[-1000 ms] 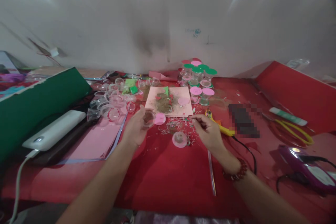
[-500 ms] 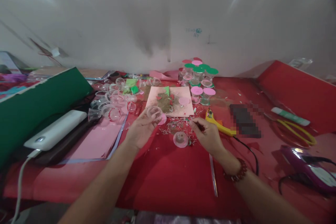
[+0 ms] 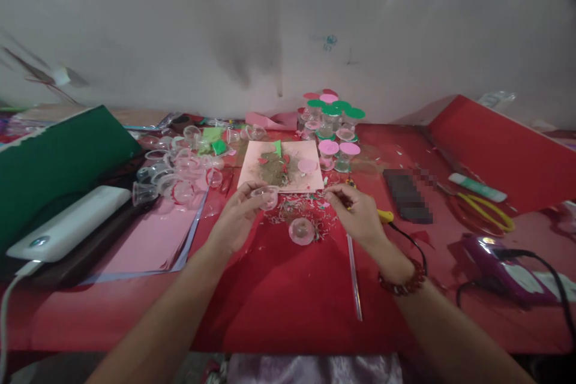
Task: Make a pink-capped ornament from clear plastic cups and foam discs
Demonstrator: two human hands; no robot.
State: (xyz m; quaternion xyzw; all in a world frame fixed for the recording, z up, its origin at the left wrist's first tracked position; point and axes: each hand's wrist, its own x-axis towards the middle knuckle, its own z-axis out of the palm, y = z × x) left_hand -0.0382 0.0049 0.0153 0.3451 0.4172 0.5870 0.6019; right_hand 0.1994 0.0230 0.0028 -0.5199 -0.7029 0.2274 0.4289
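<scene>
My left hand (image 3: 234,216) is closed round the side of a small clear plastic cup (image 3: 269,197), held tilted above the red table. To the right, the thumb and fingertips of my right hand (image 3: 357,210) are pinched together; what they hold, if anything, is too small to make out. Between and below the hands, another clear cup (image 3: 301,231) stands on the table among paper scraps (image 3: 297,207). Behind them lies a pink sheet (image 3: 249,162) with a brown smudged patch and a pink paper disc (image 3: 308,165). A yellow corded tool (image 3: 386,216) is mostly hidden behind my right hand.
Clear cups (image 3: 180,174) are piled at left, beside pink paper (image 3: 144,246) and a white power bank (image 3: 67,222). Cups topped with green and pink discs (image 3: 332,109) stand behind. At right are a blurred dark object (image 3: 407,195), yellow-handled scissors (image 3: 488,211), a glue stick (image 3: 477,186) and a purple device (image 3: 504,270).
The view has tipped down and shifted a little right. The cup in my left hand has tilted. My right hand now covers more of the yellow tool.
</scene>
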